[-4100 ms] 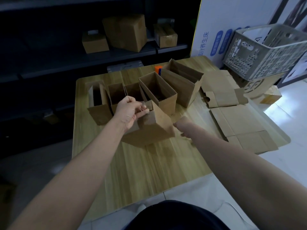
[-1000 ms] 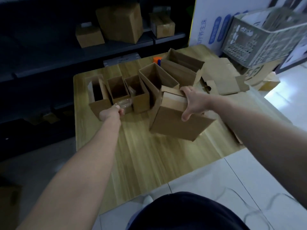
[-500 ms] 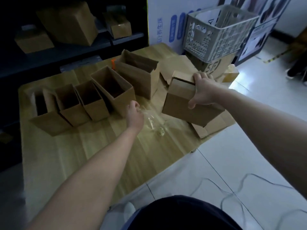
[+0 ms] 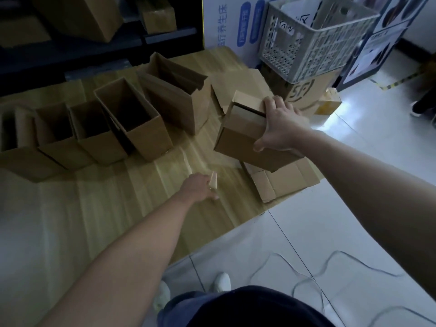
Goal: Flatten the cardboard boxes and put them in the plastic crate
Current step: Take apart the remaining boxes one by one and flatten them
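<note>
My right hand (image 4: 278, 128) grips a closed brown cardboard box (image 4: 238, 140) from above and holds it tilted over the flattened cardboard (image 4: 285, 178) at the table's right edge. My left hand (image 4: 200, 187) is lower, near the table's front. It is closed on a strip of clear tape (image 4: 188, 166) with a small tan scrap at its end. The grey plastic crate (image 4: 313, 36) stands at the upper right on a printed cardboard box (image 4: 306, 90), beyond the held box. Part of the crate's inside is hidden.
Several open-topped cardboard boxes stand in a row on the wooden table (image 4: 106, 208), from a tall one (image 4: 132, 121) to a wide one (image 4: 174, 90). Dark shelves with more boxes (image 4: 77, 15) are behind. A thin cable (image 4: 306, 277) lies on the tiled floor.
My right hand has carried the box rightwards, over the flattened cardboard. My left hand has pulled the tape strip away, toward the table's front. The view has turned to the right.
</note>
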The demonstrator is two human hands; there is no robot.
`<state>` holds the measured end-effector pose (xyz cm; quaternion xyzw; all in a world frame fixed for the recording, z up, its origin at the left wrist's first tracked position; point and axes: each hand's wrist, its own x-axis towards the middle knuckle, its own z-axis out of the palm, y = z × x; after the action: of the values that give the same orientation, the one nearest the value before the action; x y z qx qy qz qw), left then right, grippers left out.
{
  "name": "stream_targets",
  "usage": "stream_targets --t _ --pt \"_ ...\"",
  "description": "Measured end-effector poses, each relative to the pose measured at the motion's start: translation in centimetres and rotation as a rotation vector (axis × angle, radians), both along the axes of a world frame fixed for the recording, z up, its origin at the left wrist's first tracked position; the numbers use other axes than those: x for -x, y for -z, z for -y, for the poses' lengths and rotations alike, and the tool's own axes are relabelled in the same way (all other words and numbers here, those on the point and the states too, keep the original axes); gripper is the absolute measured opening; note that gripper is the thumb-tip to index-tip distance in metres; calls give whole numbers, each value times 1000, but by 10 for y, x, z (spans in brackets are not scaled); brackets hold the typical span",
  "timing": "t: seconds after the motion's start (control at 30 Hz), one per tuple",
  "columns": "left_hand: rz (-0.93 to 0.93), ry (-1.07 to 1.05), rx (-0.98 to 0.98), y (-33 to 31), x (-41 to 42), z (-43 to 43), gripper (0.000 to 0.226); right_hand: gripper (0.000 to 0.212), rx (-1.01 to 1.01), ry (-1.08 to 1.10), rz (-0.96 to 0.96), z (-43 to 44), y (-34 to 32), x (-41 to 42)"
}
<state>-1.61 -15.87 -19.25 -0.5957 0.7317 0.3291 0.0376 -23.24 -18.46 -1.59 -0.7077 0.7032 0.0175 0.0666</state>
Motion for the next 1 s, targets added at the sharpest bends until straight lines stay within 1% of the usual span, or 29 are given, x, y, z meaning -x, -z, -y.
stream_targets --t 0.03,0.07,0.2,0.27,0.37,0.43,0.53,0.57,0.67,0.77,0.83,0.93,1.0 --pt "45 40 -31 -3 -1 -1 57 115 -4 -8 5 2 0 -3" --pt "59 65 -45 -5 -2 -3 63 115 -6 -15 7 4 0 -6" --pt "-64 11 -243 -12 -12 -9 77 116 30 -75 16 9 -3 -22" --pt "-90 -5 -252 -15 -14 -13 70 115 53 -108 20 10 -6 -29" --pt "-47 11 -81 -23 -17 -19 47 114 63 -143 6 9 -10 -38" --pt "2 3 33 -30 -23 -18 37 113 63 -148 1 7 -13 -44" --pt "113 26 109 -34 -35 -15 23 112 59 -165 14 2 -15 -53" --pt "113 7 120 -34 -39 -15 22 111 56 -172 22 1 -17 -56" --pt "14 -61 142 -35 -50 -18 25 112 55 -177 31 -2 -20 -65" --pt "-39 -31 96 -37 -59 -21 27 115 52 -170 19 -7 -24 -75" --pt "-77 -57 74 -40 -63 -23 30 115 50 -163 17 -10 -25 -81" --pt "-166 -174 86 -42 -66 -24 37 113 52 -158 15 -16 -26 -87" --pt "-224 -289 76 -40 -67 -24 28 113 59 -151 15 -20 -27 -91"
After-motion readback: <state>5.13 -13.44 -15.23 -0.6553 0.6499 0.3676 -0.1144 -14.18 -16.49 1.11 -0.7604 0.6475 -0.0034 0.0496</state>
